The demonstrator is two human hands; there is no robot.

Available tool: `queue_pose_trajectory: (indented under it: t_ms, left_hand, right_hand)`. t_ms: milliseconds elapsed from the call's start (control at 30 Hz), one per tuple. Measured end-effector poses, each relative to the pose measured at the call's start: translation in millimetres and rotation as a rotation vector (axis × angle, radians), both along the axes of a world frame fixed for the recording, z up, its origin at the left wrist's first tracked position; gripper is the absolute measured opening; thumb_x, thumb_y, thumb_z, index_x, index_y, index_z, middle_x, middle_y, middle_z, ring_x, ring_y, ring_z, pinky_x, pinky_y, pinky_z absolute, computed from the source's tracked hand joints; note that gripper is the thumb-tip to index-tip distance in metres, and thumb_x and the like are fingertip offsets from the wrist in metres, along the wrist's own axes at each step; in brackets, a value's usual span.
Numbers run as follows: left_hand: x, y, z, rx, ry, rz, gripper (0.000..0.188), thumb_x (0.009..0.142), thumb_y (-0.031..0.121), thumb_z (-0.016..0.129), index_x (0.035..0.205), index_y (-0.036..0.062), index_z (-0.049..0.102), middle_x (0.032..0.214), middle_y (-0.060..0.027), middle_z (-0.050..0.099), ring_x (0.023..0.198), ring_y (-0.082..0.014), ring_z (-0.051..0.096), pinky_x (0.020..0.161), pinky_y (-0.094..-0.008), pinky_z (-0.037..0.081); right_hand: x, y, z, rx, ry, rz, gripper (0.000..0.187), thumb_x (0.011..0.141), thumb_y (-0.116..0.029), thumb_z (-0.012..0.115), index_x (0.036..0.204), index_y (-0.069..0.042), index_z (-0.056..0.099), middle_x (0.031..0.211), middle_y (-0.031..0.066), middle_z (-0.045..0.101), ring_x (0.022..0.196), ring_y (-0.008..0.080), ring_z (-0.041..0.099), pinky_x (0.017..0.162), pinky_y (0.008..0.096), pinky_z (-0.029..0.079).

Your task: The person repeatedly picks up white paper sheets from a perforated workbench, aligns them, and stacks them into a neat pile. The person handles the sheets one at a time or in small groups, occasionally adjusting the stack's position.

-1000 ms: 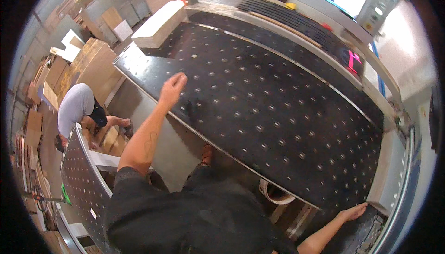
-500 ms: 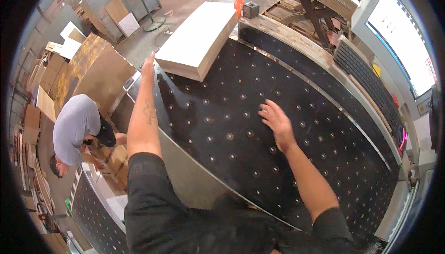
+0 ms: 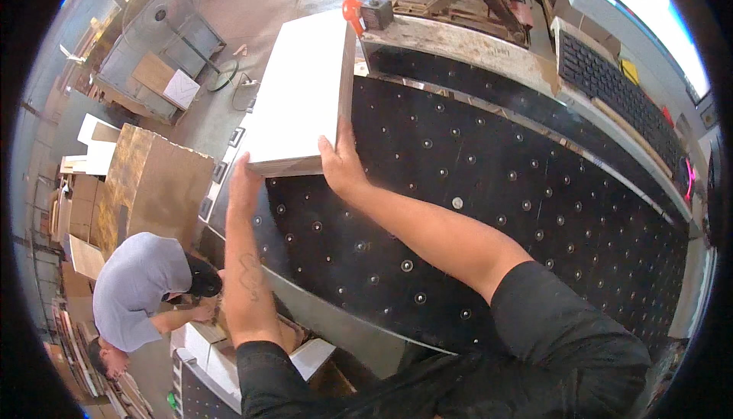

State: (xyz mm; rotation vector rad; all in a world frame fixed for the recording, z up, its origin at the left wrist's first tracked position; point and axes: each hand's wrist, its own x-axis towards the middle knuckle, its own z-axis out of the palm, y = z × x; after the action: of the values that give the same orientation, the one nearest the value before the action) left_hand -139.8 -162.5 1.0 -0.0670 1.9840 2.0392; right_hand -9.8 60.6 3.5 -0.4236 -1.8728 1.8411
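A stack of white panels with pale layered edges rests at the far left of a black table dotted with small metal balls. My left hand is at the stack's near left corner, thumb on the edge and the other fingers mostly hidden along the side. At the near right corner my right hand grips the stack, thumb at the front edge and fingers along the right side. Between them the two hands hold the stack's near end.
Beyond the table's far ledge are a keyboard and a screen. A dark block and an orange tool sit by the stack's far end. To the left, a bending co-worker handles boards near a large brown block.
My right hand has moved left from above the table onto the stack's right side. The stack has turned straighter and sits nearer the left edge; the view has shifted too.
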Motion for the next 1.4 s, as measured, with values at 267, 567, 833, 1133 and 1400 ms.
queue_pose_trajectory:
  t_ms: [267, 567, 833, 1133, 1400]
  left_hand:
    - [174, 93, 5, 0.04, -0.005, 0.144, 0.06, 0.109, 0.042, 0.044, 0.15, -0.0029, 0.047, 0.148, -0.0151, 0.051, 0.137, -0.0275, 0.047, 0.114, -0.0423, 0.036]
    - [431, 177, 21, -0.173, 0.235, -0.32, 0.073, 0.111, 0.04, 0.046, 0.159, -0.0108, 0.025, 0.164, -0.0267, 0.033, 0.153, -0.0356, 0.028, 0.126, -0.0411, 0.02]
    - [346, 183, 12, 0.042, 0.205, -0.079, 0.085, 0.111, 0.049, 0.044, 0.165, -0.0041, 0.004, 0.174, -0.0209, 0.008, 0.16, -0.03, 0.016, 0.13, -0.0403, 0.014]
    - [417, 289, -6, 0.323, 0.323, -0.027, 0.05, 0.112, 0.035, 0.045, 0.15, 0.003, 0.048, 0.143, -0.0152, 0.056, 0.131, -0.0259, 0.052, 0.113, -0.0403, 0.04]
    - [432, 388, -8, 0.243, 0.321, -0.055, 0.044, 0.11, 0.031, 0.053, 0.144, 0.003, 0.056, 0.134, -0.0122, 0.061, 0.123, -0.0223, 0.054, 0.109, -0.0375, 0.041]
  right_hand:
    - [90, 86, -5, -0.232, -0.07, -0.022, 0.056, 0.104, -0.022, 0.052, 0.156, -0.002, 0.046, 0.151, 0.0136, 0.056, 0.137, 0.0208, 0.052, 0.116, 0.0309, 0.035]
    - [280, 225, 3, -0.161, -0.104, -0.009, 0.051, 0.096, -0.024, 0.058, 0.14, 0.0, 0.064, 0.131, 0.0149, 0.069, 0.12, 0.0202, 0.061, 0.106, 0.0316, 0.044]
    - [518, 231, 9, -0.068, 0.042, -0.287, 0.079, 0.105, -0.055, 0.042, 0.165, -0.007, 0.023, 0.167, 0.0161, 0.027, 0.154, 0.0263, 0.025, 0.126, 0.041, 0.016]
    - [610, 283, 1, -0.045, 0.196, -0.814, 0.066, 0.107, -0.047, 0.045, 0.159, -0.009, 0.034, 0.164, 0.0132, 0.033, 0.153, 0.0241, 0.029, 0.125, 0.0399, 0.019]
    - [627, 379, 8, -0.071, 0.188, -1.051, 0.049, 0.107, -0.033, 0.056, 0.148, -0.006, 0.059, 0.152, 0.0107, 0.055, 0.143, 0.0212, 0.047, 0.121, 0.0353, 0.03]
